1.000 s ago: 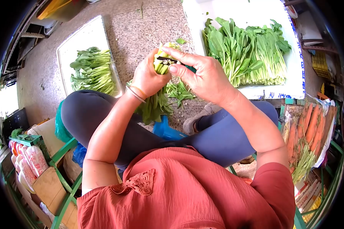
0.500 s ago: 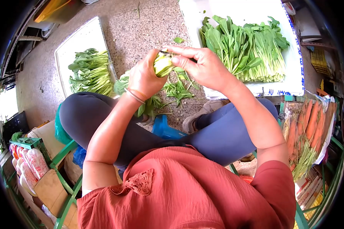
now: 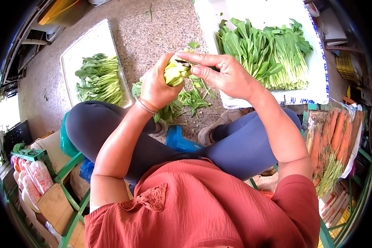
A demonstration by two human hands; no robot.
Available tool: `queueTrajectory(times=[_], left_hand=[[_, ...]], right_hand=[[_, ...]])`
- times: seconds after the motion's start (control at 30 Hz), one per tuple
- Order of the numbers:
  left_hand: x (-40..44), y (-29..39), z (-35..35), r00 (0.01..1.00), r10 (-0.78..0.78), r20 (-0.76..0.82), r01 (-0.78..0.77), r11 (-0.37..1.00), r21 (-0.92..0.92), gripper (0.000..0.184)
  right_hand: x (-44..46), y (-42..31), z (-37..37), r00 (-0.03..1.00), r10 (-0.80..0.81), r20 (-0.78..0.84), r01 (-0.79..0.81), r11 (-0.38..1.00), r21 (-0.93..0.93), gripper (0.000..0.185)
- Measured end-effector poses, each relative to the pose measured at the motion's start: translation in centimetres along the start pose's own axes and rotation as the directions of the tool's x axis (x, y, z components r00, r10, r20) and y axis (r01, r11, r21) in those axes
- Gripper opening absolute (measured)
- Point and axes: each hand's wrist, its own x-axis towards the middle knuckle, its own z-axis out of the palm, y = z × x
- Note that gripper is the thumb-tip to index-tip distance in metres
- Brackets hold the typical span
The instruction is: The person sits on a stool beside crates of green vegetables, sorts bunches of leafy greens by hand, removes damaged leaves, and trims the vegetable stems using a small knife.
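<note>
My left hand [image 3: 156,84] is wrapped round a bunch of leafy greens [image 3: 176,73], pale cut stem ends up and leaves hanging below the fist. At those stem ends, my right hand [image 3: 225,74] pinches a small knife [image 3: 183,63]; its dark blade shows against the stems, and the fingers cover most of the rest. Loose green leaves [image 3: 192,99] lie on the speckled floor [image 3: 161,31] beneath the hands.
To the left, a white tray [image 3: 68,68] bears a pile of greens [image 3: 98,78]. A white foam box [image 3: 273,96] with more greens [image 3: 268,53] stands at the right. Bagged carrots [image 3: 332,132] sit by my right side, a blue plastic item [image 3: 181,139] between my feet.
The knife's dark blade shows more plainly over the stem ends, and my right hand has shifted slightly right and down. The bunch stays in my left hand.
</note>
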Motion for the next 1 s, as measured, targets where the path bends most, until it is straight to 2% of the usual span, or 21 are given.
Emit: queueTrajectory(times=[0.13, 0.2, 0.23, 0.27, 0.33, 0.37, 0.4, 0.43, 0.47, 0.53, 0.57, 0.6, 0.67, 0.7, 0.73, 0.8, 0.83, 0.87, 0.93, 1.0], left_hand=[[0.2, -0.1, 0.1, 0.997, -0.041, 0.069, 0.042, 0.999, -0.024, 0.056], [0.2, -0.4, 0.3, 0.998, -0.042, 0.053, 0.044, 0.998, -0.048, 0.054], [0.1, -0.6, 0.4, 0.998, -0.046, 0.036, 0.048, 0.996, -0.072, 0.052], [0.2, -0.8, 0.4, 0.998, -0.045, 0.035, 0.047, 0.996, -0.072, 0.052], [0.4, -1.2, 0.2, 0.998, 0.037, 0.044, -0.028, 0.981, -0.194, 0.051], [0.4, -1.2, -0.1, 0.992, 0.086, 0.089, -0.065, 0.975, -0.214, 0.049], [0.4, -0.5, -0.6, 0.992, 0.090, 0.086, -0.070, 0.975, -0.210, 0.049], [0.3, 0.4, -1.2, 0.980, 0.002, 0.199, 0.081, 0.910, -0.408, 0.047], [0.3, 0.9, -1.6, 0.943, -0.059, 0.328, 0.246, 0.789, -0.564, 0.046], [0.0, 0.0, -1.5, 0.920, -0.061, 0.387, 0.301, 0.743, -0.598, 0.044], [-0.1, -0.1, -1.5, 0.915, -0.044, 0.400, 0.317, 0.692, -0.649, 0.044], [-0.1, -0.2, -1.4, 0.911, -0.025, 0.411, 0.331, 0.636, -0.697, 0.045], [0.2, -0.5, -1.6, 0.905, 0.020, 0.425, 0.312, 0.648, -0.695, 0.044], [0.2, -0.4, -1.7, 0.887, 0.008, 0.461, 0.361, 0.610, -0.705, 0.044], [0.1, -0.3, -1.8, 0.868, -0.003, 0.497, 0.411, 0.569, -0.712, 0.043], [0.0, -0.2, -1.7, 0.872, -0.010, 0.489, 0.408, 0.566, -0.716, 0.041], [0.1, -0.2, -1.8, 0.869, -0.004, 0.495, 0.400, 0.596, -0.696, 0.042], [0.1, -0.1, -1.9, 0.866, 0.001, 0.501, 0.390, 0.625, -0.676, 0.042], [0.1, -0.1, -1.9, 0.856, 0.006, 0.517, 0.387, 0.657, -0.648, 0.044], [0.2, 0.1, -2.1, 0.846, 0.010, 0.533, 0.381, 0.687, -0.619, 0.046]], right_hand=[[-0.1, 0.2, -0.2, 0.999, 0.033, -0.009, -0.032, 0.999, 0.040, 0.029], [-0.1, -0.4, -0.1, 0.988, -0.095, -0.119, 0.040, 0.916, -0.399, 0.026], [0.0, -0.9, -0.4, 0.988, -0.097, -0.119, 0.041, 0.915, -0.400, 0.026], [0.1, -1.7, -0.8, 0.969, 0.074, -0.236, -0.166, 0.901, -0.400, 0.028], [0.0, -1.9, -1.6, 0.906, 0.234, -0.352, -0.365, 0.852, -0.374, 0.030], [0.1, -1.6, -2.2, 0.920, 0.084, -0.382, -0.228, 0.908, -0.351, 0.030], [0.1, -1.2, -2.4, 0.918, 0.054, -0.392, -0.203, 0.915, -0.348, 0.031], [0.0, -0.9, -2.6, 0.915, 0.024, -0.402, -0.176, 0.922, -0.345, 0.031], [0.0, -0.6, -2.8, 0.912, -0.005, -0.411, -0.150, 0.927, -0.344, 0.032], [-0.2, -1.2, -2.7, 0.953, 0.146, -0.266, -0.201, 0.960, -0.196, 0.034], [-0.1, -1.3, -2.6, 0.967, 0.095, -0.237, -0.120, 0.989, -0.091, 0.035], [-0.2, -1.4, -2.6, 0.967, 0.091, -0.239, -0.116, 0.989, -0.093, 0.035], [-0.5, -1.9, -2.6, 0.978, 0.152, -0.140, -0.149, 0.988, 0.028, 0.036], [-0.6, -2.3, -2.7, 0.981, 0.182, -0.061, -0.180, 0.983, 0.046, 0.038], [-0.8, -2.5, -2.7, 0.981, 0.182, -0.062, -0.180, 0.983, 0.046, 0.038], [-1.0, -2.7, -2.5, 0.996, 0.091, 0.002, -0.091, 0.994, 0.067, 0.039], [-1.0, -3.0, -2.5, 0.991, 0.122, 0.054, -0.127, 0.986, 0.110, 0.041], [-1.0, -2.8, -2.4, 0.991, 0.123, 0.053, -0.129, 0.985, 0.111, 0.041], [-1.1, -2.2, -1.9, 0.998, -0.003, 0.067, -0.004, 0.995, 0.102, 0.042], [-1.2, -2.0, -2.0, 0.998, -0.030, 0.053, 0.026, 0.997, 0.074, 0.044]])
